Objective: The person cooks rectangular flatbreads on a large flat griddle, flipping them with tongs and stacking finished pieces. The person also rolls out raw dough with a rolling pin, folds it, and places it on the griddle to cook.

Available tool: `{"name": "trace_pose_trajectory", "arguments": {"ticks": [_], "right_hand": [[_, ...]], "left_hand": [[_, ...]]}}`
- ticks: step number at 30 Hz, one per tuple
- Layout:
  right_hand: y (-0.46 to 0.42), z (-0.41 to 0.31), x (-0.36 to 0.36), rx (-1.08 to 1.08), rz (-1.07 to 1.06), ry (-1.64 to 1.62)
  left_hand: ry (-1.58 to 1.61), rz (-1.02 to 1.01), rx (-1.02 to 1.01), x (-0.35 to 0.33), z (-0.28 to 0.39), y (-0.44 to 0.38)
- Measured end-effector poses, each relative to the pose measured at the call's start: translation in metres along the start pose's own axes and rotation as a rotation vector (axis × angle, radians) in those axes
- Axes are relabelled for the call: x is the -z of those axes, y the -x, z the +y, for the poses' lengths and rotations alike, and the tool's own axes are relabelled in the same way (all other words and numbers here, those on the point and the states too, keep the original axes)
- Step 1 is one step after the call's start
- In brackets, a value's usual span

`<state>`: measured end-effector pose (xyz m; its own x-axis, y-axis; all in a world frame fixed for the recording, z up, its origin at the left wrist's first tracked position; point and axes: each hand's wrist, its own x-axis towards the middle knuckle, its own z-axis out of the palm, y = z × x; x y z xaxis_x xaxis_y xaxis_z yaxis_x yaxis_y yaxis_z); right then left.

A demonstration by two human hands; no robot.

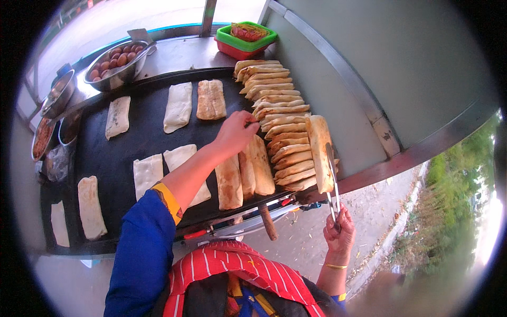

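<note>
My left hand [237,130] reaches over the black griddle [150,111], its fingertips at the left edge of a long row of browned flatbreads [287,130] stood on edge. Whether the fingers pinch one is hard to tell. At the lower right, my right hand [340,233] grips metal tongs [336,198], which hold a browned flatbread [320,154] beside the row's near end. Browned flatbreads [263,166] lie flat just below my left hand. Paler dough pieces [148,174] are spread over the griddle, and a browner one [210,99] lies near its back edge.
A steel bowl of eggs [115,65] stands at the back left, near smaller bowls [59,93]. Green and red plastic baskets [245,39] stand behind the row. A grey panel [328,79] borders the right side. A wooden handle [267,222] juts out from the griddle's front.
</note>
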<state>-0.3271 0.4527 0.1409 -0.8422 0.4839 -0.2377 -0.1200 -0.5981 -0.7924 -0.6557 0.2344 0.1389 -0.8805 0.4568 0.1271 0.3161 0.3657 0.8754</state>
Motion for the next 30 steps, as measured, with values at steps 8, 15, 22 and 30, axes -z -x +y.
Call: {"name": "trace_pose_trajectory", "arguments": {"ticks": [8, 15, 22, 30], "right_hand": [[-0.009, 0.002, -0.005, 0.014, 0.031, 0.047], [-0.026, -0.003, -0.055, -0.001, 0.009, 0.171], [-0.078, 0.004, -0.163, -0.155, -0.143, 0.366], [-0.146, 0.039, -0.261, -0.216, -0.284, 0.374]], "left_hand": [[0.587, 0.294, 0.267, 0.014, -0.016, 0.062], [0.720, 0.228, 0.285, 0.039, 0.013, 0.138], [0.744, 0.236, 0.318, 0.072, 0.029, 0.191], [0.791, 0.573, 0.265, 0.128, 0.018, 0.272]]}}
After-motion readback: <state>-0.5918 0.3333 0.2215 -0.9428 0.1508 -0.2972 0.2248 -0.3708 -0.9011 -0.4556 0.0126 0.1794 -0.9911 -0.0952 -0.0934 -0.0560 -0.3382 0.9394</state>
